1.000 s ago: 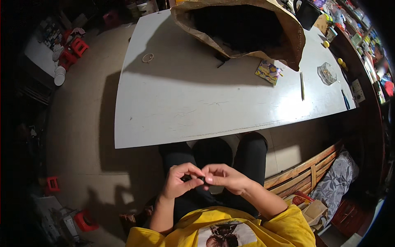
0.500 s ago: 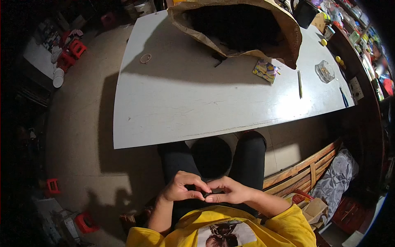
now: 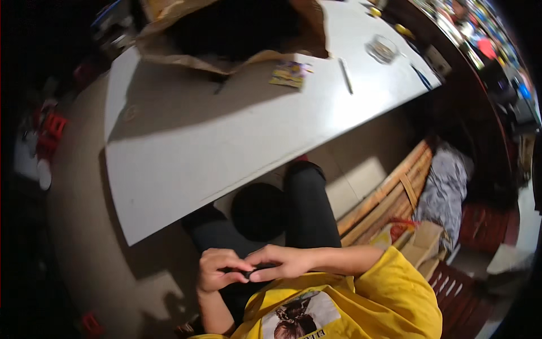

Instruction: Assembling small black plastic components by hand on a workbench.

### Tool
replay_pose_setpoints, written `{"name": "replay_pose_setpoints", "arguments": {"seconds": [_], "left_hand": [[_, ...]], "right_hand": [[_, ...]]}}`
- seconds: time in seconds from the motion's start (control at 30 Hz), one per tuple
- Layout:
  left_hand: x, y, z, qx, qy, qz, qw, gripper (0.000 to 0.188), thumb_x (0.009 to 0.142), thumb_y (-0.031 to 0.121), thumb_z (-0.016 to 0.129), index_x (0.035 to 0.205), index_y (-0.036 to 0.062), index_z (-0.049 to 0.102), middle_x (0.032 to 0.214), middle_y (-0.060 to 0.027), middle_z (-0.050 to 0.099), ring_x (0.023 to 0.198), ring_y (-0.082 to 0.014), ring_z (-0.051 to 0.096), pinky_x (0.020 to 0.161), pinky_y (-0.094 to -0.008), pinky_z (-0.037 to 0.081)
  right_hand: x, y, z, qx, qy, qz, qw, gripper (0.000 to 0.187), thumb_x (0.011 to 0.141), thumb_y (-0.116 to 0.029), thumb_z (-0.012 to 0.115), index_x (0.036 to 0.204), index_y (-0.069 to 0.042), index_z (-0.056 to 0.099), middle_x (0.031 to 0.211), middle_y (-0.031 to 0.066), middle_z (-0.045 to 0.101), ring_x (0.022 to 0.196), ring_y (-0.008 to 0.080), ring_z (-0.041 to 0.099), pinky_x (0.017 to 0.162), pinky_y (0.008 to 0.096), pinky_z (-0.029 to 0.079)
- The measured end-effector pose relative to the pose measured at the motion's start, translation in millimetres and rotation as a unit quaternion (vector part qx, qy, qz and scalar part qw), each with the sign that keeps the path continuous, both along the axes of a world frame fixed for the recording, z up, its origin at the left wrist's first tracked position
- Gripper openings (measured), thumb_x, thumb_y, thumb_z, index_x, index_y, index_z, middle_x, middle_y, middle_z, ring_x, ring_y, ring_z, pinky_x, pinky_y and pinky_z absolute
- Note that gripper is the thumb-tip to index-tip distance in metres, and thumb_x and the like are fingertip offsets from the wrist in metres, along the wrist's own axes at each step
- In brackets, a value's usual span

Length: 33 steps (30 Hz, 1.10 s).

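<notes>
closely, left hand [image 3: 210,272] + right hand [image 3: 288,260] | fingers nearly closed, pinching small black piece [image 3: 248,274] | above black trousers [image 3: 311,206]

White flat-topped table [image 3: 169,181] carries lg. brown paper bag [image 3: 161,52]; just beside it, sm. yellow-&-purple flat packet [image 3: 288,75]; to R, slim pale pen-shaped stick [image 3: 346,77], round clear-glass dish [image 3: 382,50], thin dark-blue tool [image 3: 421,77] nr. edge.

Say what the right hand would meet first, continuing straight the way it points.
Likely the left hand: the right hand points at it, a small dark object between their fingertips; depth is unclear.
</notes>
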<state>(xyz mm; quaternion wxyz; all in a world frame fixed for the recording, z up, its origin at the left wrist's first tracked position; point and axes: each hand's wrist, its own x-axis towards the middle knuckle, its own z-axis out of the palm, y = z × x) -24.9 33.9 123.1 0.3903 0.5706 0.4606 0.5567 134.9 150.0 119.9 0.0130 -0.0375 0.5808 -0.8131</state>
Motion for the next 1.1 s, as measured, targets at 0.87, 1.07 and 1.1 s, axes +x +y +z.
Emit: {"name": "replay_pose_setpoints", "arguments": {"seconds": [0.87,1.07,1.1], "left_hand": [[12,12,-8,-0.036,0.141,0.171,0.975,0.031,0.08,0.026,0.065,0.092,-0.0025,0.062,0.093,-0.0087,0.055,0.078,-0.0138,0.051,0.057,-0.0206,0.039],[23,26,-1,-0.009,0.235,0.225,0.945,0.026,0.08,0.02,0.064,0.095,-0.0014,0.064,0.094,-0.0098,0.057,0.084,-0.0193,0.053,0.068,-0.0276,0.044],[22,28,1,-0.007,0.236,0.229,0.944,0.026,0.08,0.02,0.064,0.095,-0.0014,0.064,0.094,-0.0098,0.057,0.084,-0.0193,0.053,0.068,-0.0276,0.044]], "right_hand": [[-3,11,-8,-0.19,-0.038,-0.182,0.964,0.024,0.082,-0.012,0.064,0.089,-0.005,0.042,0.075,0.0031,0.056,0.062,0.0075,0.053,0.053,0.0205,0.045],[-11,8,-13,-0.231,-0.009,-0.279,0.932,0.016,0.083,-0.008,0.06,0.081,-0.005,0.044,0.071,0.0028,0.052,0.061,0.0093,0.053,0.052,0.0211,0.041],[-15,8,-13,-0.229,-0.008,-0.276,0.934,0.016,0.083,-0.008,0.06,0.081,-0.005,0.044,0.071,0.0028,0.052,0.061,0.0093,0.053,0.052,0.0211,0.041]]}}
